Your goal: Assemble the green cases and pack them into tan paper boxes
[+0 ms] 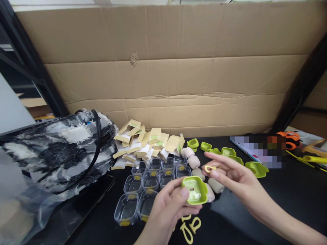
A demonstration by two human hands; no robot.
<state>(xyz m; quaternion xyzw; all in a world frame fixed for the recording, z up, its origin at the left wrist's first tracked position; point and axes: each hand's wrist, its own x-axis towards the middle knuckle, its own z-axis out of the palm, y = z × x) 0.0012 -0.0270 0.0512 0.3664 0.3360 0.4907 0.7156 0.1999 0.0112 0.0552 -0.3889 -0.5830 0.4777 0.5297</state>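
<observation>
Green plastic case (194,190) gripped in left hand (167,207) fingers (184,192); right hand (236,178) fingers pinch yellow ring (209,168) just above it. Clear trays (143,190) lie left, on black surface (293,200).

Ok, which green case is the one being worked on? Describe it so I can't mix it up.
Start at the cardboard wall, drop to the black table, past the clear plastic tubs. The lime-green case sits in the left hand, hollow side up. Unlike the other green cases lying on the table near the wall, it is lifted and gripped by fingers.
</observation>
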